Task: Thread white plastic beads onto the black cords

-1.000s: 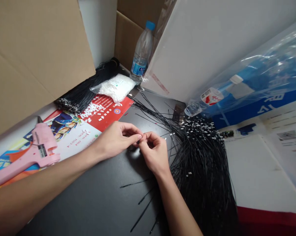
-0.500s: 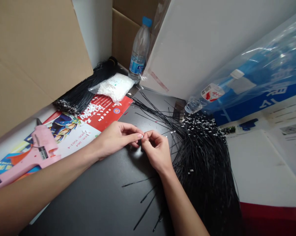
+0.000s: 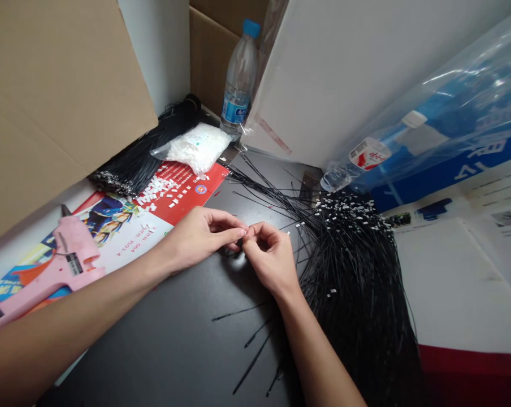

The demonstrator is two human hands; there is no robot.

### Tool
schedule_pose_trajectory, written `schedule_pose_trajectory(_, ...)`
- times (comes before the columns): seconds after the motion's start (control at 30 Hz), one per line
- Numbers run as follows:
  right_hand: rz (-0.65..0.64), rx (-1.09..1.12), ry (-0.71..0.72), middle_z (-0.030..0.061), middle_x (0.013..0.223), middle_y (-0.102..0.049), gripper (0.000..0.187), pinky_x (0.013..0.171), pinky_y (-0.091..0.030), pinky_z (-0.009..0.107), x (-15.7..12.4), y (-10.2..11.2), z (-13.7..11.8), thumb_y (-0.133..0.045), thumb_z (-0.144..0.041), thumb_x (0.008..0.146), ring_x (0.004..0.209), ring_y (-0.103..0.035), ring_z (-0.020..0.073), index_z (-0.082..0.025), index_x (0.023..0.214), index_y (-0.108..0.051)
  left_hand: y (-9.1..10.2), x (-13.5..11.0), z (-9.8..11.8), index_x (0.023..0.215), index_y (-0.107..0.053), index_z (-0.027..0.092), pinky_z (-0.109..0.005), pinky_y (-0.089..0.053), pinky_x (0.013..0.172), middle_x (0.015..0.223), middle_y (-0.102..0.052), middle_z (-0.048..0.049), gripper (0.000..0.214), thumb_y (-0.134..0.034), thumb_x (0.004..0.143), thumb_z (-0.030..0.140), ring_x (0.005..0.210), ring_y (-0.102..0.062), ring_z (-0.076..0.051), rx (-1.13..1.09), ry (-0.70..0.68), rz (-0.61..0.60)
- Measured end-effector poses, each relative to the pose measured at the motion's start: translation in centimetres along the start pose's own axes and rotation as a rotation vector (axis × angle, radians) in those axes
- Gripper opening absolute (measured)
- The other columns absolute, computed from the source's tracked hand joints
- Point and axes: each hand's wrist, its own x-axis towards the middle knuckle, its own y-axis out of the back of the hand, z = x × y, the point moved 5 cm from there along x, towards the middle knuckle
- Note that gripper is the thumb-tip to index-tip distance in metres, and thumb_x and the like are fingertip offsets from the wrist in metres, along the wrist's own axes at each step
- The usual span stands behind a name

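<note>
Over the dark grey table, my left hand and my right hand meet fingertip to fingertip. Both are closed in a pinch, thumb against index finger. Whatever lies between the fingertips is too small and too covered to make out. A large heap of black wires, many tipped with small white connectors, lies beside my right hand and forearm. Several loose wire ends stick out from under the right wrist. Left of my left hand, small white pieces are scattered on a red and white printed sheet.
A pink glue gun lies at the left near my forearm. Behind are a clear bag of white pieces, a bundle of black wires and an upright water bottle. Cardboard overhangs the left; a bottle lies on its side at right.
Both hands stay pinched together at nearly the same place, with the fingertips shifted slightly. The view has moved a little; nothing else visibly changed.
</note>
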Motion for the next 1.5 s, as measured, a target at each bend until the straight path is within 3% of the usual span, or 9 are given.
schedule_pose_trajectory(0.23,0.034,-0.007,0.043,-0.0028,0.058,-0.053,0.017,0.047,-0.033,0.02,-0.31,-0.11,0.08,-0.061,-0.033,0.072,0.049,-0.041,0.0071,-0.017,0.069,-0.057,0.11,-0.1,-0.3,0.085,-0.076,0.016,-0.029,-0.058,0.075,0.083,-0.078,-0.0043,0.013,-0.073,0.076,0.024,0.075,-0.071,-0.017,0.011,-0.041,0.033)
schedule_pose_trajectory(0.6,0.035,0.048,0.05,-0.0026,0.058,-0.053,0.015,0.049,-0.034,0.021,-0.14,0.12,-0.06,-0.062,-0.031,0.072,0.051,-0.042,0.0079,-0.017,0.068,-0.057,0.02,-0.34,0.33,0.092,-0.077,0.017,-0.035,-0.055,0.092,0.096,-0.08,-0.0063,0.018,-0.074,0.074,0.02,0.094,-0.072,-0.02,-0.007,-0.029,-0.034)
schedule_pose_trajectory(0.87,0.065,0.014,0.087,-0.0023,0.06,-0.055,0.012,0.049,-0.037,0.021,-0.32,0.17,0.4,-0.063,-0.027,0.073,0.051,-0.047,0.0083,-0.018,0.069,-0.056,-0.21,-0.29,0.34,0.089,-0.075,0.015,-0.033,-0.057,0.086,0.092,-0.079,-0.0066,0.016,-0.071,0.076,0.023,0.087,-0.072,-0.02,0.066,-0.043,0.007)
schedule_pose_trajectory(1.23,0.068,-0.026,0.181,-0.0023,0.061,-0.057,0.008,0.051,-0.041,0.021,-0.47,0.39,0.07,-0.062,-0.026,0.078,0.052,-0.05,0.0093,-0.018,0.077,-0.06,-0.27,-0.41,0.07,0.088,-0.074,0.015,-0.034,-0.057,0.083,0.088,-0.077,-0.006,0.022,-0.076,0.072,0.031,0.079,-0.07,-0.017,-0.063,0.029,-0.03)
schedule_pose_trajectory(1.5,0.058,0.011,0.175,-0.0023,0.059,-0.057,0.012,0.047,-0.035,0.02,-0.45,0.47,0.07,-0.061,-0.027,0.078,0.05,-0.046,0.0082,-0.018,0.071,-0.059,-0.33,-0.54,0.49,0.086,-0.074,0.015,-0.031,-0.056,0.08,0.082,-0.075,-0.0039,0.02,-0.075,0.072,0.028,0.073,-0.069,-0.015,-0.065,0.047,-0.035)
